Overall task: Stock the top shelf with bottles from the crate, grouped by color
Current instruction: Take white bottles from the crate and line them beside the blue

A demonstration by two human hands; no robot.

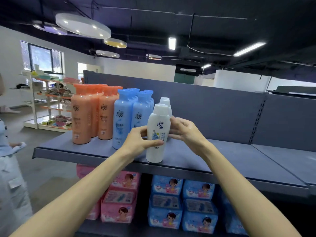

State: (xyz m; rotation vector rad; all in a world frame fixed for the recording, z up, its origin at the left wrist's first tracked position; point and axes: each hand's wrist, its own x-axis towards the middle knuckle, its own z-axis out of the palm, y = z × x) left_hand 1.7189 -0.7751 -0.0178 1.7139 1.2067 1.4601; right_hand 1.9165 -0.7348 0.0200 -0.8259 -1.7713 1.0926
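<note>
White bottle (158,134) upright at the top shelf (222,161) front edge, beside blue bottles (131,117). My left hand (140,141) pinches its waist, thumb across the label; right hand (186,132) fingers curl on its far side. Smooth plastic, probably slippery, top-heavy: grip mid-body. Open room rightward.

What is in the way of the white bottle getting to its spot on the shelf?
Nothing visible. The front white plastic bottle already stands upright on the grey metal top shelf, in front of the other white bottles and right of the blue bottles. The left hand and right hand hold its sides.
</note>
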